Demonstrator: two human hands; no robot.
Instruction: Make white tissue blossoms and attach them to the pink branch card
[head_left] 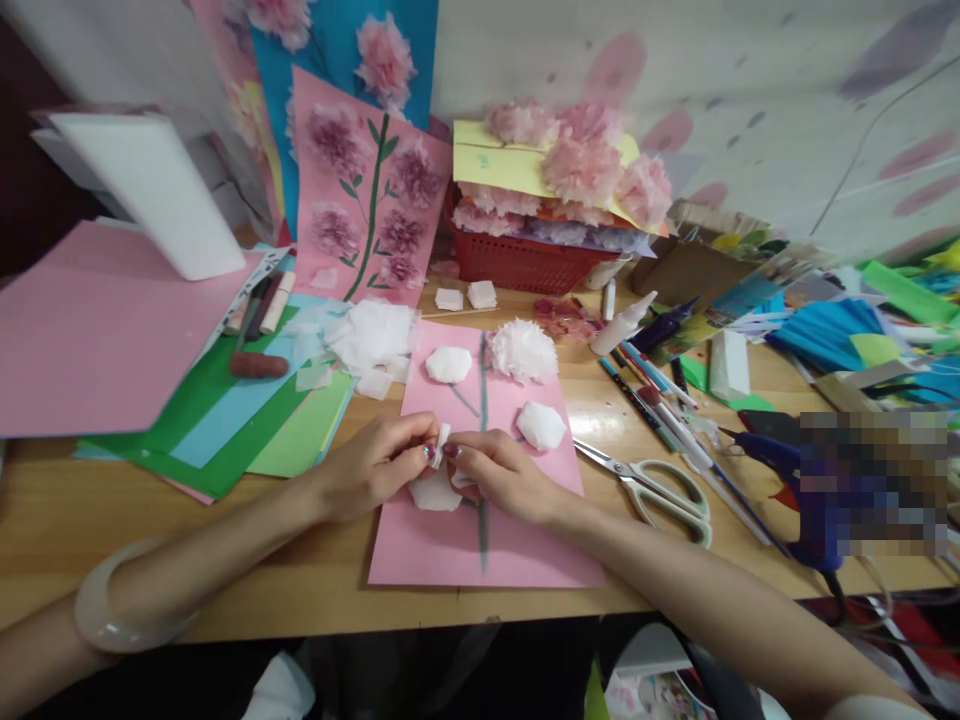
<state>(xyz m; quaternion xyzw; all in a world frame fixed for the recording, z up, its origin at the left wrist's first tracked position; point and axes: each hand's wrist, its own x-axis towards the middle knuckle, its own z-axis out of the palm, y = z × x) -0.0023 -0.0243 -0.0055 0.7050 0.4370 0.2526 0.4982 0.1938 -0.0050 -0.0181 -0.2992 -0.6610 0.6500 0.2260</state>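
Observation:
My left hand point(386, 465) and my right hand point(499, 470) meet over a pink sheet of paper point(529, 550). Between their pinched fingertips is a small folded piece of white tissue paper point(442, 440). Just beneath lies a white tissue paper pad point(436, 493), partly covered by my fingers. The sheet bears a dark green painted stem point(484, 545). A fluffy white tissue flower point(523, 350) sits at its upper right. Two flat white pads, one at the upper left point(448, 364) and one at the right point(541, 426), lie on the sheet too.
Scissors point(664, 495) lie right of the sheet, beside pens point(645, 400) and a blue glue gun point(795, 470). Loose white tissue pieces point(375, 335) are piled at the left, near coloured paper point(217, 440). Behind stand a red basket point(517, 262) and a pink flower picture point(367, 190).

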